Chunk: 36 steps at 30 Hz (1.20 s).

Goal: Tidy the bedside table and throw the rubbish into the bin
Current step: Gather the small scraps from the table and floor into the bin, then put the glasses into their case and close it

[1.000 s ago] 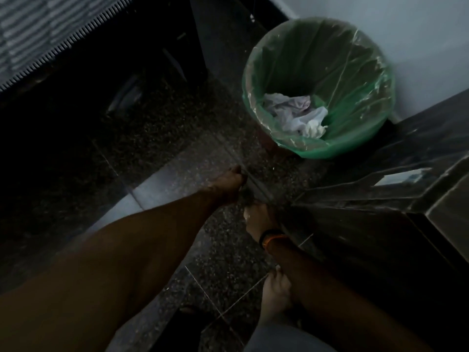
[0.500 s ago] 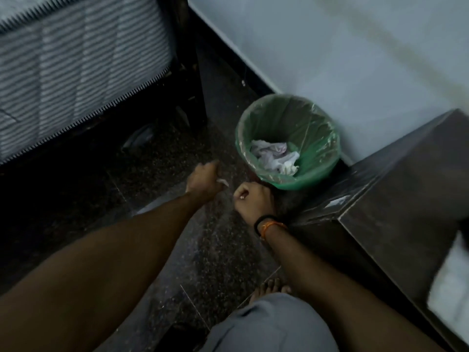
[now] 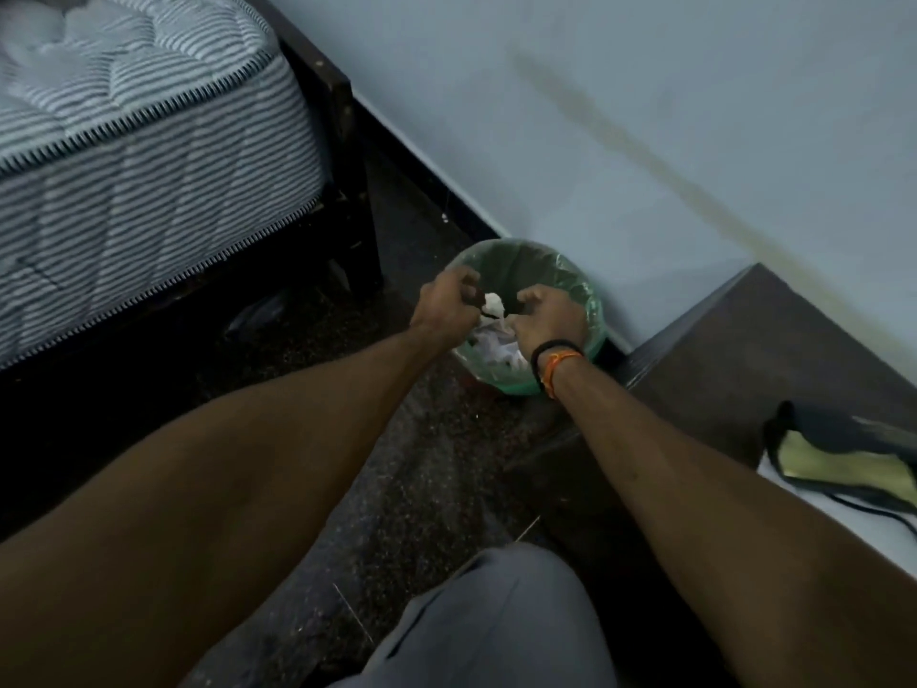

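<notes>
Both of your hands hang curled over the bin, and what they hold is hard to read.

Your left hand has its fingers bent around something small and dark, and your right hand, with the black and orange bands on its wrist, curls the same way; between the 2, a small white crumpled scrap of paper shows, though you cannot tell from this view which hand pinches it, or whether it is already loose. Straight below that scrap lies the round green bin lined with a clear plastic bag, white crumpled paper already in it. So the coming move is likely just a drop: the mouth sits directly under both hands, neither nearer. Beyond your right arm, the dark brown wooden bedside table bears a black and yellow pouch.
</notes>
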Available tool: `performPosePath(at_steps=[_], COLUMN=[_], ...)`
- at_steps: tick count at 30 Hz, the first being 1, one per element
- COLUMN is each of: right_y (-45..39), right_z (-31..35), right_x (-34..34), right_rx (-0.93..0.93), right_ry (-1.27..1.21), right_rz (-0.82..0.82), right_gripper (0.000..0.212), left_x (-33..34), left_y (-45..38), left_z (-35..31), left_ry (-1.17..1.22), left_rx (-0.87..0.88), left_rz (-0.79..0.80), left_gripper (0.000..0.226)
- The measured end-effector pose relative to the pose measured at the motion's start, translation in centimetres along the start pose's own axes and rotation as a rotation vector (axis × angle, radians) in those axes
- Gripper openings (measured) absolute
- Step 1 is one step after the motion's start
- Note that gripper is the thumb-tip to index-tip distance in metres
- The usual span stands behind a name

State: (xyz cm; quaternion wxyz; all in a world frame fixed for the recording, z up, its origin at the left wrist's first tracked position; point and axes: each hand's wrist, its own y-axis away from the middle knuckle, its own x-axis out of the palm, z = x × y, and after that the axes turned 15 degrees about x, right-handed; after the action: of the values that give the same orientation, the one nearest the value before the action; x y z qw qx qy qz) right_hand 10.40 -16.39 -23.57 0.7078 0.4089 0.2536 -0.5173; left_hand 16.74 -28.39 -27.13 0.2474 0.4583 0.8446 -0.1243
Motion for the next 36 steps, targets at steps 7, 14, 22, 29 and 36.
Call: performPosePath(at_steps=[7,14,22,29,36], right_y=[2.6,7.9,13.0,15.6,16.5], right_z=[-1.4,-6.6,-17.0,-24.8,-28.4], right_x=[-7.2,-16.5,-26.1,-28.9,-28.0], right_rx=[-0.031,-0.151,-0.060,0.085,0.145], right_ry=[-0.018,-0.188,-0.241,-0.161,-0.025], right_rz=[-0.085,-0.250,-0.413,-0.437,-0.343], right_gripper=[0.025,0.015,0.013,0.012,0.030], left_x=[0.4,2.4,7.8,11.6,13.6], left_y=[1.4,5.2,12.9,16.6,17.7], left_z=[-4.8,-15.5,-26.0,-27.7,-24.1], left_ry=[-0.067,-0.092,-0.085,-0.115,-0.116], left_rx=[0.106,0.407,0.777,0.812,0.708], left_rz=[0.059,0.133,0.263,0.330,0.319], left_gripper=[0.029,0.019,0.008,0.016,0.021])
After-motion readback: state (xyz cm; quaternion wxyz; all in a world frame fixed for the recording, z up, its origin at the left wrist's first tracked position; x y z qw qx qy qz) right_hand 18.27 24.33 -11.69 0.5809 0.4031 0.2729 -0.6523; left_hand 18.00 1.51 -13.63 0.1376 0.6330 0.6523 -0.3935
